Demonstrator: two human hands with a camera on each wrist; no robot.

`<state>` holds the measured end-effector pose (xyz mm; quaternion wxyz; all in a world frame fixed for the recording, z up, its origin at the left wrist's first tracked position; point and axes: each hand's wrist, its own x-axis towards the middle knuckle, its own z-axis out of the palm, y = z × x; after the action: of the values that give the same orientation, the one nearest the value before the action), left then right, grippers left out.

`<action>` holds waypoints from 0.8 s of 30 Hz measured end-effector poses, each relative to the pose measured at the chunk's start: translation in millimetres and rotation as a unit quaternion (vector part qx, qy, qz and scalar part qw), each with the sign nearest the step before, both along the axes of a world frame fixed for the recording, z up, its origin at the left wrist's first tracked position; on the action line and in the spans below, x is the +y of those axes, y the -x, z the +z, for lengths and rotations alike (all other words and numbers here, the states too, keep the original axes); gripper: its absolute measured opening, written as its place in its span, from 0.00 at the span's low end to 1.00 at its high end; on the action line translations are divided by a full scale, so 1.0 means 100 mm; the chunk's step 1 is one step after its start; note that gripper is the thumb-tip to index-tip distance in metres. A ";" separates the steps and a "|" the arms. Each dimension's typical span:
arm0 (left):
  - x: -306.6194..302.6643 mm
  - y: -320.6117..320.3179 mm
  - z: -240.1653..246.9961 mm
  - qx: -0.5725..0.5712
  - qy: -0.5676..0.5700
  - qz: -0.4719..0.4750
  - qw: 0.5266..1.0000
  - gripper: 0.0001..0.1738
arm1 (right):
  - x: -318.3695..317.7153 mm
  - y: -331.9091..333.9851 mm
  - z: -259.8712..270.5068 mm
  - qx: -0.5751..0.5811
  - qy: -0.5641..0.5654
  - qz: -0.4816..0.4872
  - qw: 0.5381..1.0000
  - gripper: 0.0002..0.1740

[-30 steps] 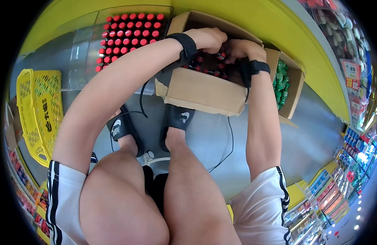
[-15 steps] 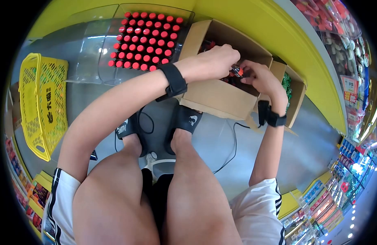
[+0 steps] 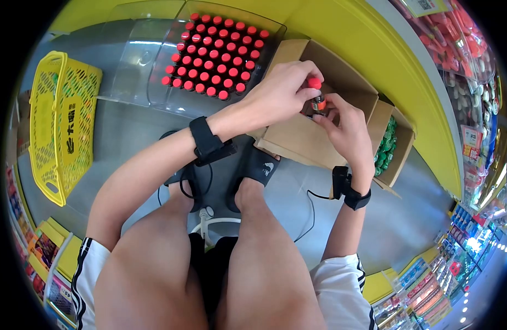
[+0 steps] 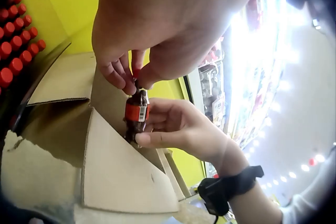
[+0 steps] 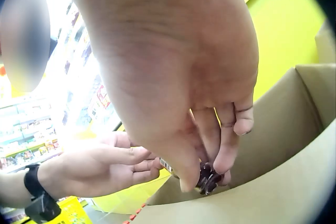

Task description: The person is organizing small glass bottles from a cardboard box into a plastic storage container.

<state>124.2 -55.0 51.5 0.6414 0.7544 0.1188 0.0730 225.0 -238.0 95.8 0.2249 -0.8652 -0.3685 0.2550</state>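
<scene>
On my far left a yellow basket (image 3: 61, 121) stands on the grey floor (image 3: 127, 137). Next to it is a clear plastic tray (image 3: 138, 66), whose right half holds rows of red-capped bottles (image 3: 215, 52) packed upright. My left arm crosses the middle of the head view, a black wristband (image 3: 205, 140) strapped on it. The left hand (image 3: 281, 93) reaches over the near edge of an open cardboard box (image 3: 297, 135), its thumb and fingertips curled tight in a pinch on the red cap of a small dark bottle (image 3: 317, 99). That bottle stands upright above the box opening, just clear of the cardboard wall, with an orange-red label round its middle. The right hand (image 3: 347, 129) meets it from the other side, with the fingers wrapped loosely about the bottle's body below the label, so both hands have hold of the same bottle. From the right wrist view I can see dark glass between those fingers, but I cannot tell how firmly they press. Further right a second open box (image 3: 405, 144) touches the first and holds green-topped items (image 3: 386, 144). Beyond it a yellow shelf base (image 3: 429, 99) runs along, and stocked shelves (image 3: 473, 71) rise above that.
</scene>
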 end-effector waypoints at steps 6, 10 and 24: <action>0.10 0.10 -0.01 0.017 0.023 0.043 0.999 0.18 | 0.19 0.09 -0.13 0.027 -0.051 -0.023 0.998 0.22; 0.11 0.19 -0.11 0.008 -0.033 0.040 0.999 0.21 | 0.29 0.19 -0.18 0.041 -0.085 -0.049 0.994 0.22; 0.23 0.38 -0.12 -0.019 -0.081 0.026 0.996 0.25 | 0.39 0.23 -0.07 0.046 -0.172 -0.112 0.978 0.22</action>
<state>86.4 -32.1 39.4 0.5781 0.7991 0.1196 0.1136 202.2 -199.1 88.4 0.4139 -0.8366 -0.2970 0.2013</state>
